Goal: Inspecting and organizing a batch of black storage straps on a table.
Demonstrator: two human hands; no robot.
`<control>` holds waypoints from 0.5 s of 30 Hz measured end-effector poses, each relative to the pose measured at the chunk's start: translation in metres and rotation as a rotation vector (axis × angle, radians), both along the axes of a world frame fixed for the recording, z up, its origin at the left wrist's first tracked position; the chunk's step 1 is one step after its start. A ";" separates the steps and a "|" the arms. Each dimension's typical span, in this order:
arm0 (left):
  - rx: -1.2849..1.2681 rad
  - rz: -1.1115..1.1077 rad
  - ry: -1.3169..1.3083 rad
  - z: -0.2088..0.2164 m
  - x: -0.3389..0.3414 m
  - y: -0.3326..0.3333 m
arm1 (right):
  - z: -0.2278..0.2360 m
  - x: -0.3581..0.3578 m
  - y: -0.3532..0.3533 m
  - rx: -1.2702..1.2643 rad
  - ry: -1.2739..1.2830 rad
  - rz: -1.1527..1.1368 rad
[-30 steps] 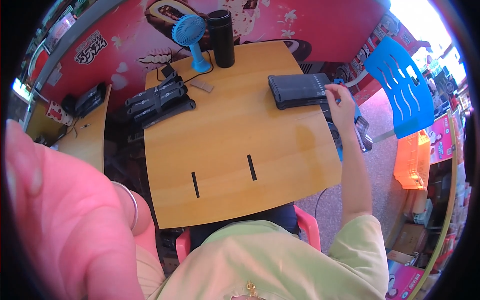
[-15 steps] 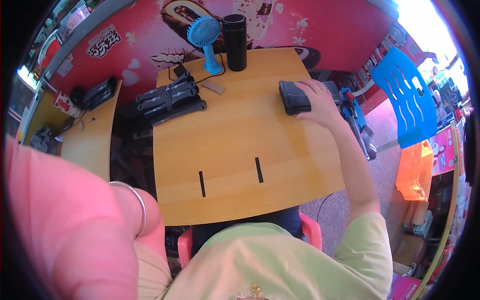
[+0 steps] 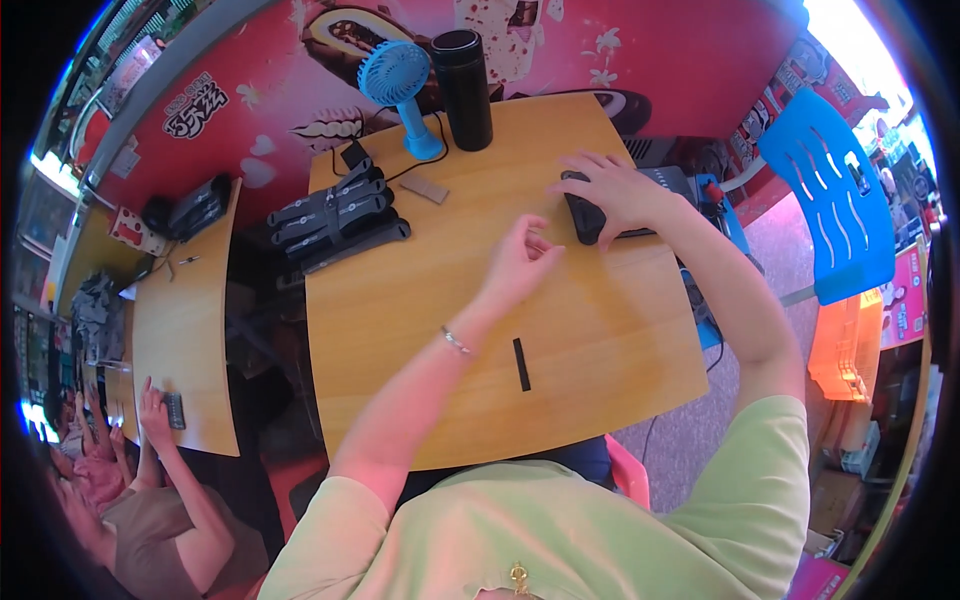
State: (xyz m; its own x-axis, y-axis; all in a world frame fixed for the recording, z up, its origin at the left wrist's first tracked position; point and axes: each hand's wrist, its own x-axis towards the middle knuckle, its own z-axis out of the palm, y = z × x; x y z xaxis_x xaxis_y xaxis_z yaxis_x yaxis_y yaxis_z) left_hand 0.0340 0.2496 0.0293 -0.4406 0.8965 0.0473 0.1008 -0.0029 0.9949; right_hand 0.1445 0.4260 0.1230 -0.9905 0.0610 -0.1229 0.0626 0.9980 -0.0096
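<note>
Right hand, fingers spread and pressing down, covers a black device at the counter's upper right; it looks gripped but not lifted. Left hand hovers just beside it, fingers loosely curled, holding nothing. Left of them lie black cases. Centre frame, a black strip. Upper frame: blue fan, black flask, red wall poster.
</note>
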 end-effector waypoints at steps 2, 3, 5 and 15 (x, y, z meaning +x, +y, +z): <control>-0.020 0.011 -0.027 -0.014 0.010 0.016 | -0.004 0.000 0.005 -0.034 0.006 0.001; -0.035 0.024 -0.049 -0.018 0.014 0.024 | -0.006 0.000 0.007 -0.062 0.017 0.002; -0.005 0.035 -0.105 -0.023 0.022 0.037 | -0.007 0.001 0.011 -0.087 0.013 -0.009; 0.050 0.081 -0.045 -0.028 0.026 0.059 | -0.010 0.000 0.012 -0.253 0.016 -0.032</control>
